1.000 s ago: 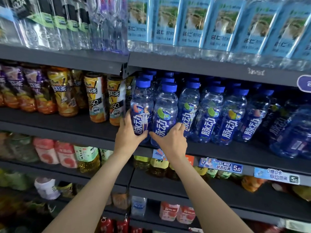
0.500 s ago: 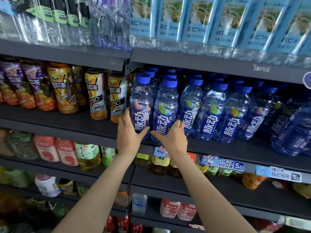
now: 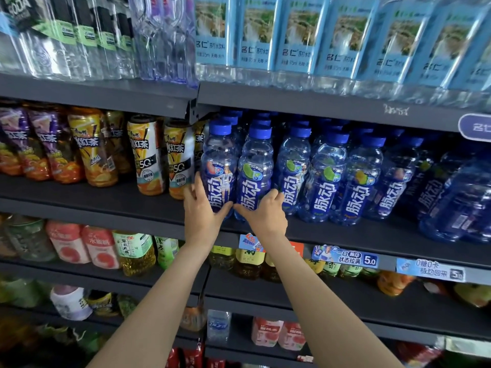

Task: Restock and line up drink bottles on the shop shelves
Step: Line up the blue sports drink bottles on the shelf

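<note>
Presently, iced tea bottles are standing at the left of the dark shelf, just beside the blue-capped drink bottles. The person's left hand is curling its grip round the lower body of the leftmost blue bottle, thumb across the front label and fingers round its left side. That bottle is standing upright at the shelf front, touching its neighbour. The right hand is holding the second blue bottle in the same manner, thumb on the front and fingers wrapping its right side, low on the label. Both thumbs are lying near each other between the two bottles. Further right, a row of blue bottles is standing along the same shelf, some leaning slightly. Price tags are hanging on the shelf edge below. Water bottles with light blue labels are lining the upper shelf.
</note>
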### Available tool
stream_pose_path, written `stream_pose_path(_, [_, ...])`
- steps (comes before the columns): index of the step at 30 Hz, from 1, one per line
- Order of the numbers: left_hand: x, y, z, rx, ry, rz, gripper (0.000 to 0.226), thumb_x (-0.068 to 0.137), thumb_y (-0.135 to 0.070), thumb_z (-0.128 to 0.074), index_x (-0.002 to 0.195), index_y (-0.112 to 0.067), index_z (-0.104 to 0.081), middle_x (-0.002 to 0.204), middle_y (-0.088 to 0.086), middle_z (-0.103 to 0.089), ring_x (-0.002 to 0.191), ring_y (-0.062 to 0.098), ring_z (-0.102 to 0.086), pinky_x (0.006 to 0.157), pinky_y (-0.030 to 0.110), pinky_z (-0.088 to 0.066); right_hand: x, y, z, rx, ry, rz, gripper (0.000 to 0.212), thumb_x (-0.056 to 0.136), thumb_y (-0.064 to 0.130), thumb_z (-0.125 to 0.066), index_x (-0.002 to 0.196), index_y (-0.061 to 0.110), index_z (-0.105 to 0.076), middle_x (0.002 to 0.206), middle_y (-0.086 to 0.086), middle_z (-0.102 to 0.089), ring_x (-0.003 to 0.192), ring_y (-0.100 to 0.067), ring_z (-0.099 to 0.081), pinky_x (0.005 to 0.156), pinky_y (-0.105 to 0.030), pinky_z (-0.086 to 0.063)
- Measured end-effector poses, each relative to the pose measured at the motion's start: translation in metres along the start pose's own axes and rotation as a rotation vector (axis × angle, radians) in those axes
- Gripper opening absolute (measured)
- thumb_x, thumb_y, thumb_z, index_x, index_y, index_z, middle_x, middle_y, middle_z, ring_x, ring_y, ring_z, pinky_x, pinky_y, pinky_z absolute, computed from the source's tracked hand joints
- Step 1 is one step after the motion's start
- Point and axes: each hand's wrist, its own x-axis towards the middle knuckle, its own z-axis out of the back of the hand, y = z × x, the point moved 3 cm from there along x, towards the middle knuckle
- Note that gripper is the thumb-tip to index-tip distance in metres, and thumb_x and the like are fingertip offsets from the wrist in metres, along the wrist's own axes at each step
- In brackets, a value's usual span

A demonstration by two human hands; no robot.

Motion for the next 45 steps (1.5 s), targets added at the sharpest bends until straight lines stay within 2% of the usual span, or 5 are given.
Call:
stream_pose_path(4, [-0.023, -0.028, 0.006, 0.028, -0.275, -0.262, 0.052, 0.078, -0.023, -0.067, 0.121, -0.002, -0.048, 0.115, 0.019, -0.048, 0.108, 0.025, -0.043, 0.089, 0.04, -0.043, -0.008, -0.015, 0.041, 0.129, -0.299, 0.17, 0.064, 0.083, 0.046, -0.063, 0.128, 0.006, -0.04, 0.128, -0.007, -0.039, 0.102, -0.023, -0.056, 0.072, -0.03, -0.047])
stream_pose_path(8, [-0.037, -0.069, -0.026, 0.05, -0.055, -0.547, 0.04, 0.08, -0.014, -0.061, 0.118, -0.006, -0.051, 0.114, 0.012, -0.05, 0.107, 0.019, -0.044, 0.086, 0.036, -0.049, 0.014, -0.046, 0.094, 0.101, -0.589, 0.092, 0.068, 0.085, 0.037, -0.064, 0.136, 0.005, -0.034, 0.14, -0.011, -0.032, 0.107, -0.029, -0.055, 0.064, -0.03, -0.043])
stream_pose_path(16, [-0.036, -0.076, -0.051, 0.162, -0.108, -0.474, 0.047, 0.072, -0.006, -0.069, 0.117, -0.01, -0.054, 0.121, 0.006, -0.035, 0.107, 0.025, -0.038, 0.082, 0.043, -0.044, 0.049, -0.054, 0.106, -0.259, -0.342, 0.025, 0.097, 0.085, 0.042, -0.063, 0.148, 0.008, 0.001, 0.145, -0.014, -0.03, 0.1, -0.031, -0.06, 0.059, -0.031, -0.039])
stream_pose_path(28, [-0.036, -0.054, -0.05, -0.026, -0.061, -0.06, 0.072, 0.084, -0.024, -0.066, 0.14, -0.004, -0.026, 0.141, 0.017, -0.032, 0.132, 0.027, -0.032, 0.101, 0.036, -0.039, 0.0, -0.03, 0.095, -0.094, -0.332, 0.174, 0.089, 0.079, 0.041, -0.07, 0.144, 0.017, -0.014, 0.14, -0.01, -0.036, 0.087, -0.035, -0.062, 0.067, -0.04, -0.052])
stream_pose_path(45, [-0.03, -0.05, -0.057, 0.007, -0.077, -0.023, 0.071, 0.085, -0.021, -0.065, 0.141, -0.002, -0.025, 0.136, 0.018, -0.032, 0.127, 0.029, -0.032, 0.103, 0.039, -0.038, 0.006, -0.01, 0.072, -0.17, -0.328, 0.161, 0.089, 0.085, 0.043, -0.063, 0.148, 0.014, -0.007, 0.137, -0.011, -0.034, 0.089, -0.033, -0.062, 0.061, -0.03, -0.038])
